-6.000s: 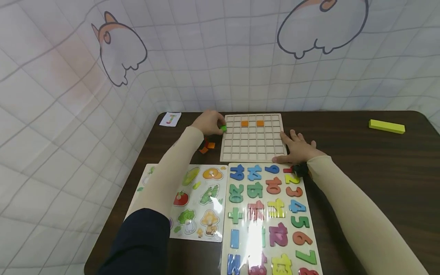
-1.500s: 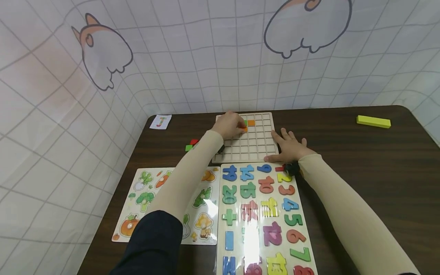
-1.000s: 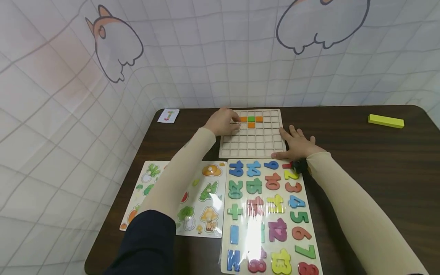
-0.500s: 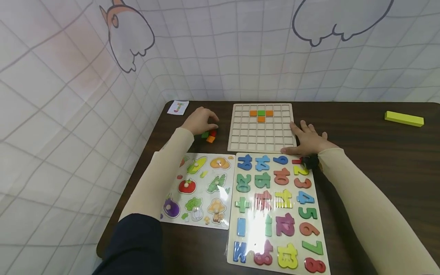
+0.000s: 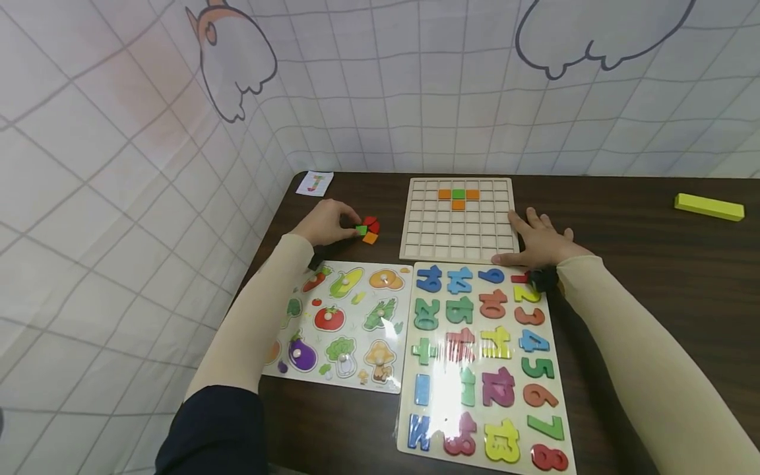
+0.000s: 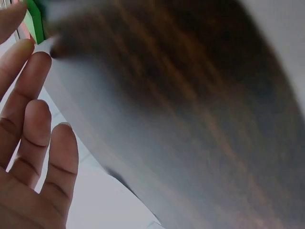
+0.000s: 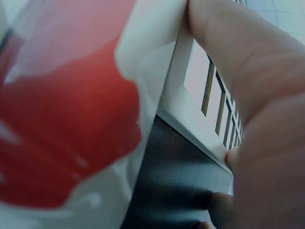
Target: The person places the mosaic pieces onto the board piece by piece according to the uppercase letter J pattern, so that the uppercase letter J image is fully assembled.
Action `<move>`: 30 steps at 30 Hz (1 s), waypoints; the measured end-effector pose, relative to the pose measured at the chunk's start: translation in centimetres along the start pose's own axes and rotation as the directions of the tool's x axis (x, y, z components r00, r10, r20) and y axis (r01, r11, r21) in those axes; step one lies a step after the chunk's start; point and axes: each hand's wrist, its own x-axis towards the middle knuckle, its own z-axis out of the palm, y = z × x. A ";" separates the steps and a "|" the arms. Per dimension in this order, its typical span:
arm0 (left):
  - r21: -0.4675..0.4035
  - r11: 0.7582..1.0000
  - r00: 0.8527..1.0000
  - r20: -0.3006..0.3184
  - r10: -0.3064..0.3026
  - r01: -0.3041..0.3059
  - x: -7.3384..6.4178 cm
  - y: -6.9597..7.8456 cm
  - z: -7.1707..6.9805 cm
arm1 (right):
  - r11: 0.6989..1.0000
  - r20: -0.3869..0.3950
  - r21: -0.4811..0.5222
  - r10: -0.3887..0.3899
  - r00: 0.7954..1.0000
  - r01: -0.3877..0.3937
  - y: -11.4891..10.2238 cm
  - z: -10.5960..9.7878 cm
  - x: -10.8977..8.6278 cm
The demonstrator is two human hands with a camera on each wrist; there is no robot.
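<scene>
My left hand is at a small pile left of the board, thumb and index finger pinching a green square tile. In the left wrist view the green tile shows between those fingertips, while the other fingers stay loosely bent. Red pieces and an orange tile lie right against it. A pale wooden grid board holds a row of orange, green, orange, with another orange tile below the green. My right hand rests spread on the board's right edge and near corner.
A vegetable puzzle board and a number puzzle board lie in front of the grid board. A picture card sits at the back left corner. A yellow-green bar lies far right. A patterned curtain hangs behind the table.
A green tile and a lower orange tile have come onto the board. My left hand has left the board and moved left to the pile. The right hand stays in place.
</scene>
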 end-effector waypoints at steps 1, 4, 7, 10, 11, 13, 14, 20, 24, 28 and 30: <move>0.000 1.000 1.000 0.007 0.007 -0.007 0.0 0.1 0.0 | 1.000 -0.001 0.000 0.002 1.000 -0.002 0.1 0.0 0.0; 0.002 1.000 1.000 0.026 0.017 -0.017 0.0 0.6 0.0 | 1.000 -0.002 0.000 0.004 1.000 -0.004 0.4 0.1 0.0; 0.011 1.000 0.999 0.037 0.012 -0.013 0.1 1.1 0.1 | 1.000 -0.001 0.004 0.006 1.000 -0.006 0.5 0.2 0.0; 0.023 1.000 0.999 0.044 -0.003 0.001 0.3 1.4 0.0 | 1.000 0.000 0.005 0.008 1.000 -0.008 0.6 0.3 0.0; 0.027 1.000 0.999 0.047 -0.008 0.007 0.4 1.4 0.0 | 1.000 0.000 0.006 0.009 1.000 -0.009 0.6 0.3 0.0; 0.037 0.999 0.999 0.048 -0.018 0.016 0.5 1.4 0.0 | 1.000 0.000 0.011 0.011 1.000 -0.011 0.6 0.2 0.0; 0.040 0.999 0.999 0.046 -0.023 0.021 0.5 1.4 0.0 | 1.000 0.000 0.013 0.011 1.000 -0.011 0.5 0.2 0.0; -0.004 1.000 1.000 0.006 -0.018 0.018 0.7 1.6 -0.3 | 1.000 -0.001 0.018 0.010 1.000 -0.010 0.2 0.1 -0.2; -0.021 1.000 1.000 -0.002 0.010 -0.010 1.5 2.9 -0.3 | 1.000 0.000 0.018 0.010 1.000 -0.010 0.2 0.1 -0.1; -0.022 0.998 0.998 -0.001 0.066 -0.066 2.9 5.1 0.1 | 1.000 -0.001 0.018 0.010 1.000 -0.010 0.1 0.2 -0.2; -0.020 0.995 0.995 -0.003 0.103 -0.103 3.6 6.4 0.5 | 1.000 -0.005 0.025 0.008 1.000 -0.008 0.0 0.2 -0.2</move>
